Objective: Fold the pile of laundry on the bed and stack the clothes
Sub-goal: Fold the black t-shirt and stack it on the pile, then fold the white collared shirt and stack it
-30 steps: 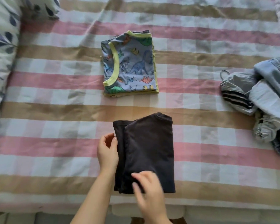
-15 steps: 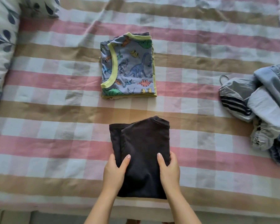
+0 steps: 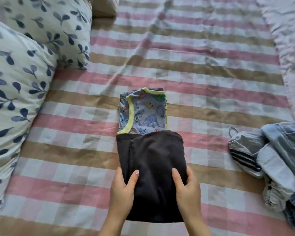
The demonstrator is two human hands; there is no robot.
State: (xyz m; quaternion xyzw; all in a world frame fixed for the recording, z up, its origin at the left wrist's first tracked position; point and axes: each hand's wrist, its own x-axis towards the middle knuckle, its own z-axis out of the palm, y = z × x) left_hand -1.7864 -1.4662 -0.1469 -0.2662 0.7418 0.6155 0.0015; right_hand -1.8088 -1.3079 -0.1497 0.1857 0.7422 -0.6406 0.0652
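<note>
A folded dark brown garment (image 3: 153,167) is lifted off the bed, held at its near sides. My left hand (image 3: 122,191) grips its left edge, thumb on top. My right hand (image 3: 186,189) grips the right edge the same way. The garment's far end overlaps the near edge of a folded blue dinosaur-print top (image 3: 143,113) with yellow trim, which lies flat in the middle of the bed. A heap of unfolded laundry (image 3: 271,160), grey striped fabric and light denim, sits at the right.
The bed (image 3: 211,74) has a pink, tan and white checked cover. Two white pillows with blue leaf print (image 3: 24,74) lie along the left side. A pale crumpled blanket (image 3: 288,40) runs along the far right.
Both hands took hold of the dark garment's sides, lifted it and carried it away from me toward the dinosaur top. The view shifted further up the bed.
</note>
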